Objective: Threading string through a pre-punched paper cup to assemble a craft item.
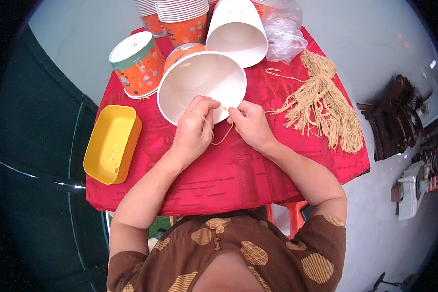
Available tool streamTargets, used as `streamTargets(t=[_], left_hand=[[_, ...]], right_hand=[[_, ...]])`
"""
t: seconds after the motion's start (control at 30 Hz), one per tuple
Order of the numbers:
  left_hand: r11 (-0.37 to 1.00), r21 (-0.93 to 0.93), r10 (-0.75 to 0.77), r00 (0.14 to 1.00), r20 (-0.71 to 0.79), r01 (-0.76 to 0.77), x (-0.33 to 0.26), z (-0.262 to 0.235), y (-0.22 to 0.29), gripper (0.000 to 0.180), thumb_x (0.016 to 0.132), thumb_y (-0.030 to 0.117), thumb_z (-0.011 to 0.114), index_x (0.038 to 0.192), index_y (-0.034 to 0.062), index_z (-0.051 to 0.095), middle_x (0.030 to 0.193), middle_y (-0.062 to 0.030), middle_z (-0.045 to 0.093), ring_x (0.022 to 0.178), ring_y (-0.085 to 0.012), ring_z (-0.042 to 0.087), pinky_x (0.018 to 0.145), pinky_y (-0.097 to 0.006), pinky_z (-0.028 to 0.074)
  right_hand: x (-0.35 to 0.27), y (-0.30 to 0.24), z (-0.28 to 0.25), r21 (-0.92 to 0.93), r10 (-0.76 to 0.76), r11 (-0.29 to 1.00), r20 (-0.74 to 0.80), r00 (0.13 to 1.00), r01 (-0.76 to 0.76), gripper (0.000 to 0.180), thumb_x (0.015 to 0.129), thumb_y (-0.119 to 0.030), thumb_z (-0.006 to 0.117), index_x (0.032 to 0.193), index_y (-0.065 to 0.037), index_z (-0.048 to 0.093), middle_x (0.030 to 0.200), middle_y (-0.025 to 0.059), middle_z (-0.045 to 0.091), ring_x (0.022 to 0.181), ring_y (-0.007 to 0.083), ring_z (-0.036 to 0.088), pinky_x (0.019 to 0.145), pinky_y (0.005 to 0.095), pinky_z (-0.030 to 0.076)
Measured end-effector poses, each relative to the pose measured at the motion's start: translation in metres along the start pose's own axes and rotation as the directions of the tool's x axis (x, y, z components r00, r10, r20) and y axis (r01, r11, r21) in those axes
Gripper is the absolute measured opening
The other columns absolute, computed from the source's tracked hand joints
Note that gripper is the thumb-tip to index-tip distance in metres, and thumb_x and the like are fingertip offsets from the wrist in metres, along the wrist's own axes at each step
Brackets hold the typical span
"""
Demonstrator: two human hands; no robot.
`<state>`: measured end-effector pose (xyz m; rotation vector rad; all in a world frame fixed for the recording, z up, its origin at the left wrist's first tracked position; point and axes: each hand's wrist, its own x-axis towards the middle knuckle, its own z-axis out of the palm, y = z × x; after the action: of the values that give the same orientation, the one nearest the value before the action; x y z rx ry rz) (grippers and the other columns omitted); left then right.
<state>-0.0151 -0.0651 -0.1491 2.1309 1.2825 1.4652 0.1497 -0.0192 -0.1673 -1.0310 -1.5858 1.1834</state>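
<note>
A paper bucket (202,78), orange outside and white inside, lies tilted on the red tablecloth (238,165) with its mouth toward me. My left hand (195,125) grips its near rim, with a thin beige string (220,138) looped over the fingers. My right hand (249,124) pinches the same string at the rim, just right of the left hand. The string hangs in a short loop between both hands.
A bundle of beige strings (326,104) lies on the right of the cloth. Another white bucket (238,31) lies behind, beside stacked buckets (180,17) and a clear plastic bag (284,27). An upside-down orange bucket (136,63) and a yellow tray (112,143) sit left.
</note>
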Motion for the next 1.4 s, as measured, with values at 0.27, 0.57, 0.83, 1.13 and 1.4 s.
streamTargets(t=[0.27, 0.57, 0.83, 1.13, 1.4], left_hand=[[0.947, 0.263, -0.215, 0.973, 0.085, 0.186, -0.003, 0.001, -0.004, 0.019, 0.082, -0.005, 0.061, 0.1, -0.0033, 0.062, 0.099, -0.0196, 0.061, 0.086, -0.0359, 0.064, 0.075, -0.041, 0.051], [0.933, 0.229, -0.313, 0.939, 0.145, 0.276, -0.002, -0.001, -0.002, 0.013, 0.084, 0.005, 0.066, 0.093, -0.0018, 0.06, 0.094, -0.018, 0.062, 0.084, -0.0318, 0.063, 0.075, -0.04, 0.048], [0.921, 0.137, -0.383, 0.909, 0.161, 0.364, -0.002, 0.005, -0.005, 0.009, 0.085, 0.007, 0.058, 0.081, -0.0013, 0.06, 0.088, -0.0201, 0.063, 0.086, -0.0373, 0.063, 0.076, -0.043, 0.049], [0.855, 0.14, -0.517, 0.843, 0.152, 0.499, -0.001, 0.001, -0.007, 0.021, 0.083, 0.017, 0.059, 0.082, -0.0032, 0.063, 0.075, -0.0169, 0.063, 0.068, -0.0253, 0.061, 0.065, -0.039, 0.047], [0.885, 0.161, -0.46, 0.877, 0.141, 0.438, -0.006, 0.004, -0.01, 0.021, 0.08, 0.014, 0.059, 0.073, -0.0053, 0.062, 0.078, -0.0216, 0.064, 0.077, -0.0326, 0.064, 0.073, -0.043, 0.049]], right_hand=[[-0.001, 0.015, 0.004, -0.171, -0.096, 0.979, 0.084, 0.992, 0.11, 0.019, 0.089, -0.012, 0.058, 0.095, 0.004, 0.066, 0.075, 0.0199, 0.067, 0.067, 0.0247, 0.067, 0.062, 0.0383, 0.05], [-0.004, -0.001, 0.002, -0.229, -0.091, 0.964, 0.185, 0.979, 0.133, 0.019, 0.089, -0.011, 0.056, 0.092, 0.005, 0.066, 0.077, 0.0208, 0.067, 0.071, 0.0284, 0.068, 0.065, 0.0398, 0.051], [-0.001, 0.003, 0.0, -0.163, -0.05, 0.983, 0.209, 0.977, 0.085, 0.02, 0.089, -0.012, 0.057, 0.091, 0.006, 0.065, 0.074, 0.0185, 0.067, 0.068, 0.0242, 0.068, 0.064, 0.0385, 0.052], [0.0, -0.022, -0.018, -0.366, 0.106, 0.93, 0.35, 0.931, 0.032, 0.038, 0.086, -0.031, 0.066, 0.075, 0.005, 0.068, 0.06, 0.0195, 0.063, 0.056, 0.0233, 0.065, 0.054, 0.0397, 0.049], [0.004, -0.02, -0.015, -0.5, -0.162, 0.845, 0.098, 0.982, 0.189, 0.043, 0.089, -0.033, 0.06, 0.069, 0.004, 0.066, 0.064, 0.0256, 0.061, 0.058, 0.0403, 0.062, 0.057, 0.0483, 0.048]])
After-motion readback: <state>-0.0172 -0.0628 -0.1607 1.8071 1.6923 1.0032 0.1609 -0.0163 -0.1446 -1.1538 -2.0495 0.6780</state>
